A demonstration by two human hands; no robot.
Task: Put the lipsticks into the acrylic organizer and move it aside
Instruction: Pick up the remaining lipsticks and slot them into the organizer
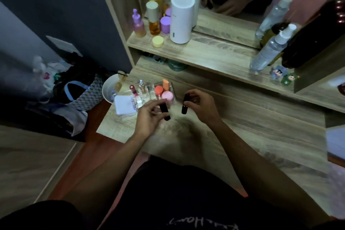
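Observation:
My left hand (149, 115) grips a black lipstick (165, 111) just in front of the clear acrylic organizer (149, 89). My right hand (200, 105) holds a second black lipstick (185, 103) upright, to the right of the organizer. Inside the organizer stand a pink-capped lipstick (132, 89), small clear bottles, and orange and pink makeup sponges (164, 89). Both lipsticks are above the wooden table (252, 136), a short way apart from each other.
A white compact (124, 104) lies at the organizer's left. A white bowl (112, 87) sits at the table's left corner. The raised shelf (205, 54) behind carries bottles, jars and a white cylinder (181, 18). Spray bottles (268, 50) stand at the right.

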